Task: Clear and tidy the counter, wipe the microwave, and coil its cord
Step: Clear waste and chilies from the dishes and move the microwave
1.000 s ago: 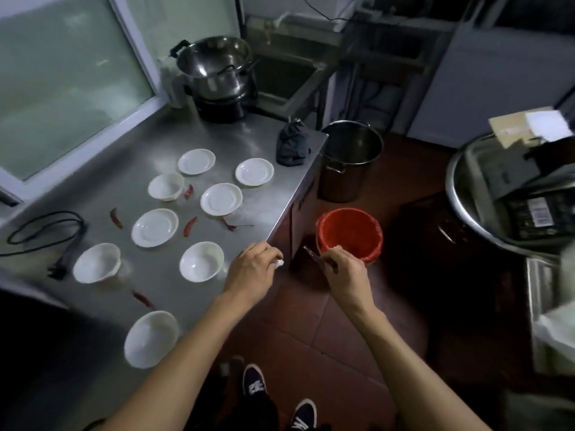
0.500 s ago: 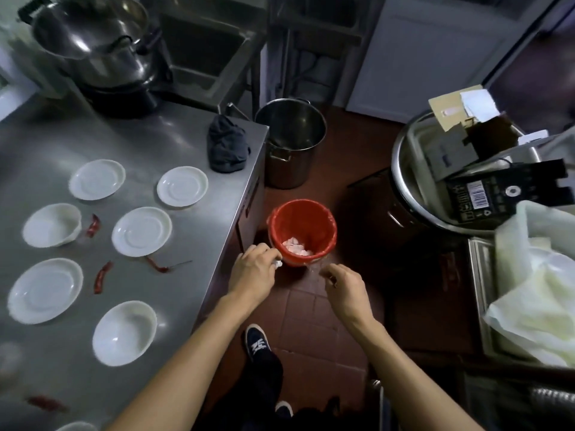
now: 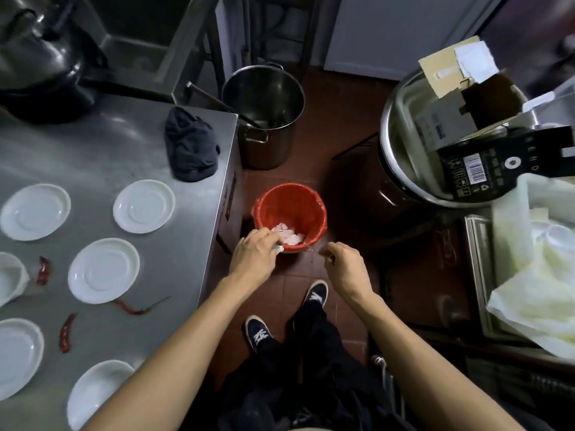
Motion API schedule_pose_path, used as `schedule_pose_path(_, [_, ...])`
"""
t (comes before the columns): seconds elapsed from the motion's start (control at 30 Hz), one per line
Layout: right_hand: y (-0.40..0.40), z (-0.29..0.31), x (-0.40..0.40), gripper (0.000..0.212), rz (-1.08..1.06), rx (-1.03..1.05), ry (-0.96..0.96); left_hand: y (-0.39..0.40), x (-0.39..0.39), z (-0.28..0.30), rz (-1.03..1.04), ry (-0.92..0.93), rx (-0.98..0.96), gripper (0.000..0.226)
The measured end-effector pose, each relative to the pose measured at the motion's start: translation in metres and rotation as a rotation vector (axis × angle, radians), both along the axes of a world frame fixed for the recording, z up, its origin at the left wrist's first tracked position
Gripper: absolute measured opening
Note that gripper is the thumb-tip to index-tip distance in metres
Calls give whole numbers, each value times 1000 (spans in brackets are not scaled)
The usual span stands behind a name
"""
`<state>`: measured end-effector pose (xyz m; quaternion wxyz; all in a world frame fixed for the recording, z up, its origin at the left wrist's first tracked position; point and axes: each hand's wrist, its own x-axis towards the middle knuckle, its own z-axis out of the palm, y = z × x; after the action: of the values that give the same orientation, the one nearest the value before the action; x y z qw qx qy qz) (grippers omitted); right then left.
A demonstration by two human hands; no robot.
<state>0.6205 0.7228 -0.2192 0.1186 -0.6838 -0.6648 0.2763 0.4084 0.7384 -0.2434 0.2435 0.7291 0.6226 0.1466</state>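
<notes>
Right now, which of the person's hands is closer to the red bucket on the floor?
The left. The left hand is over the near rim of the red bucket, pinching a small white scrap. The right hand hangs just outside the rim, toward the person.

Your left hand (image 3: 253, 256) reached forward with its back up, fingers curled and pinching a small white scrap (image 3: 278, 247) at the fingertips. Your right hand (image 3: 345, 269) hung beside it, apart from it, wrist bent, fingers loosely curled downward and holding nothing. Both bare forearms stretched out from the lower corners of the view.
</notes>
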Motion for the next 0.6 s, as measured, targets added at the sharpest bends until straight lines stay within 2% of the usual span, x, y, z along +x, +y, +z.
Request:
schedule_pose_path(0.2, [45,-25,15,19,33,-65,13,43,11,-15,-18,-11,-58,21])
schedule_pose_path(0.37, [103,-53,40,36,87,-159,28,91,32,-22,15,19,-121,23])
schedule_pose_path(0.6, [166,-88,77,26,106,-248,46,144,66,-49,66,64,-278,23])
